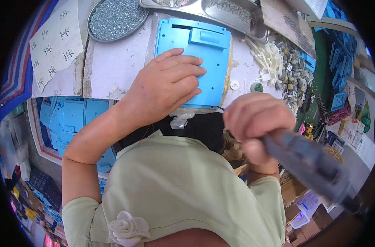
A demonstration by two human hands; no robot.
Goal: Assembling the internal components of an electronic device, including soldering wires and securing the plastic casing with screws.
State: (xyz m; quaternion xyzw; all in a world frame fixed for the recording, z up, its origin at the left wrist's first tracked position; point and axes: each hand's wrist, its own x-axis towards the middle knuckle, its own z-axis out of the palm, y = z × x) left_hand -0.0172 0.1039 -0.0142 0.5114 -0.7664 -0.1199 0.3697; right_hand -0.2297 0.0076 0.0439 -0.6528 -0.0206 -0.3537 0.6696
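A light-blue plastic panel [210,70] with a raised rectangular block and small holes lies on the worktable in front of me. My left hand [167,82] rests on the panel's left half, fingers stretched out and lying on its surface. Wrapped round a dark grey electric screwdriver [307,156] is my right hand [259,117], to the right of the panel's near edge. The screwdriver's body is blurred and reaches toward the lower right. Its thin bit points at the panel's near right corner; whether it sits in a screw I cannot tell.
A round tray of screws [118,20] and metal trays [230,14] stand at the back. White plastic pieces [267,61] and small grey parts [294,74] are heaped at right. A marked paper sheet [55,45] lies left, above a bin of blue panels [74,115].
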